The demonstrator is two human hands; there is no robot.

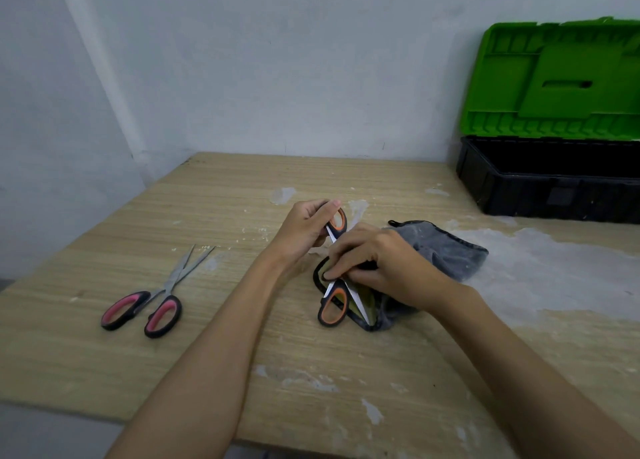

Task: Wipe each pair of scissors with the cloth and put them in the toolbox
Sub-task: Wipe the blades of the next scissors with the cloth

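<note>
Orange-handled scissors [334, 308] lie spread wide open at the table's middle. My left hand [304, 228] grips their upper handle. My right hand [377, 263] pinches a fold of the grey cloth [446, 251] around a blade near the pivot. The cloth has a black border and a yellowish inner side, and it bunches under and to the right of that hand. Pink-handled scissors [152, 303] rest partly open on the table to the left, touched by neither hand. The toolbox [540, 181], black with its green lid raised, stands at the back right.
The wooden table [242, 337] carries white paint smears, heaviest at the right. Its front edge runs close to me and its left edge falls off at the far left. A white wall closes the back, and the raised toolbox lid leans against it.
</note>
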